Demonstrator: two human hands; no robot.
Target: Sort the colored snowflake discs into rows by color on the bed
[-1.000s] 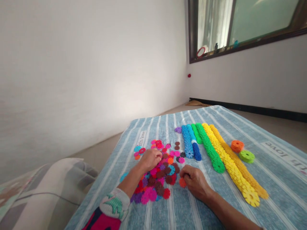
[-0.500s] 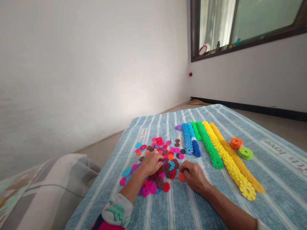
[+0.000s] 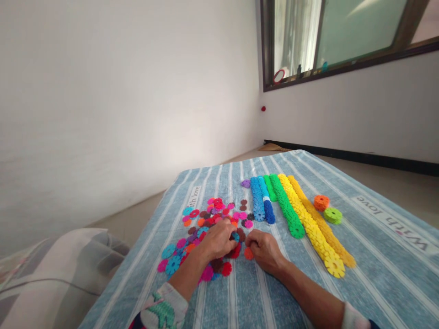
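Note:
Loose flower-shaped discs in pink, red, brown, blue and orange lie in a spread pile [image 3: 173, 265]. Over the pile's right part is my left hand [image 3: 219, 240], fingers bent down among the discs; what they hold, if anything, is hidden. Just right of the pile, my right hand [image 3: 265, 249] is curled with its fingers pressed together beside an orange disc [image 3: 248, 253]; part of that disc shows at the fingers. Further right lie overlapping rows of discs: blue [image 3: 258, 201], green [image 3: 288, 210], yellow [image 3: 312, 226] and darker yellow [image 3: 324, 219].
An orange stack [image 3: 321, 202] and a lime green stack [image 3: 333, 215] stand right of the rows. A purple stack [image 3: 245, 183] sits at their far left end. Striped cloth [image 3: 384, 256] covers the table. Checked fabric [image 3: 65, 274] lies at the lower left, near a white wall.
The camera view has turned right, shifting the scene leftward. My left hand has moved slightly right over the pile, nearer my right hand, which stays beside the orange disc.

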